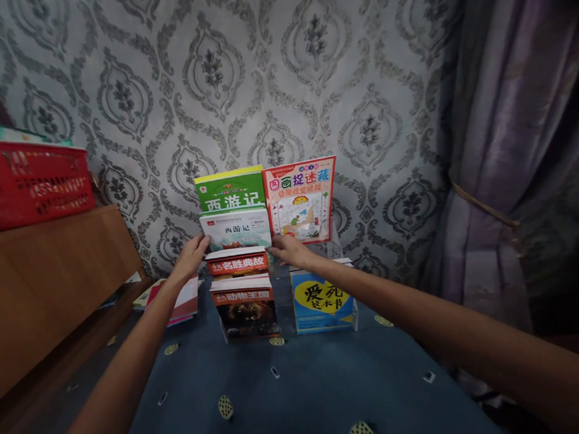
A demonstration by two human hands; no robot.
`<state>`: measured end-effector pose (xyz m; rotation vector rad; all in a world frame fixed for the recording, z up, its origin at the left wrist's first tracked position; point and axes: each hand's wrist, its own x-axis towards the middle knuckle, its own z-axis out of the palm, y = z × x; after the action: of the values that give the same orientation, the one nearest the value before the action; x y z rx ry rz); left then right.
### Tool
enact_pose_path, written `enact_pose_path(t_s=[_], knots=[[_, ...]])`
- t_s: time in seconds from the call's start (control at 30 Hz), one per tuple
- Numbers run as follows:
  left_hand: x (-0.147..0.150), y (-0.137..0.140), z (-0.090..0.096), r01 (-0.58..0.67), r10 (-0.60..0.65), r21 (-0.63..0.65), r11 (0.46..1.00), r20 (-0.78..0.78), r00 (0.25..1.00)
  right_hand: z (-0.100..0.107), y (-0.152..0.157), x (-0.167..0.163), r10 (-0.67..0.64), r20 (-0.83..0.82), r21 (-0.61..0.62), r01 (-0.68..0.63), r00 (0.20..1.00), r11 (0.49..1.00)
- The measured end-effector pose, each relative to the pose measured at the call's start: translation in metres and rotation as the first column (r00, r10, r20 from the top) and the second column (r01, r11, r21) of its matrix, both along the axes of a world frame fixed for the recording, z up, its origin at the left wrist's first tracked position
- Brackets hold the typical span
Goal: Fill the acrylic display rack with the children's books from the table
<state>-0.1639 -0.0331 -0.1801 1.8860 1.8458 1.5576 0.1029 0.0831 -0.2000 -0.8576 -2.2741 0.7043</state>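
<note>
A white-covered book (235,229) with Chinese lettering stands upright in the left stack of a tiered clear book rack (356,317). My left hand (194,256) grips its left edge, and my right hand (290,250) is closed at its lower right edge; some fingertips are hidden. Behind it rises a green book (230,189). In front, on lower tiers, are an orange-topped book (237,264) and a dark book with an animal picture (247,316). On the right side stand a red-bordered picture book (301,199) at the back and a blue-and-yellow book (322,301) in front.
Several thin books (183,299) lie flat left of the rack on the dark blue tablecloth (284,404). A wooden cabinet (48,276) with a red basket (30,177) on it borders the left. A tied curtain (494,147) hangs at right; patterned wallpaper (268,78) is behind.
</note>
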Motion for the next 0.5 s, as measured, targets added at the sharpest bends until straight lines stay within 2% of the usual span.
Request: enact_pose_path(t_s=[0.3,0.4,0.5], knots=[[0.001,-0.007,-0.001,-0.010,0.014,-0.059,0.998,0.066,0.998,0.000,-0.001,0.003,0.010,-0.025,-0.041,-0.011,1.000,0.999],[-0.004,-0.009,-0.007,-0.007,0.012,-0.061,0.998,0.082,0.997,0.005,-0.001,0.006,0.002,-0.023,-0.029,-0.003,1.000,1.000],[-0.018,-0.018,-0.026,-0.119,0.113,-0.082,0.990,-0.072,0.991,0.010,-0.007,0.013,-0.020,-0.026,0.031,0.021,0.999,0.999]])
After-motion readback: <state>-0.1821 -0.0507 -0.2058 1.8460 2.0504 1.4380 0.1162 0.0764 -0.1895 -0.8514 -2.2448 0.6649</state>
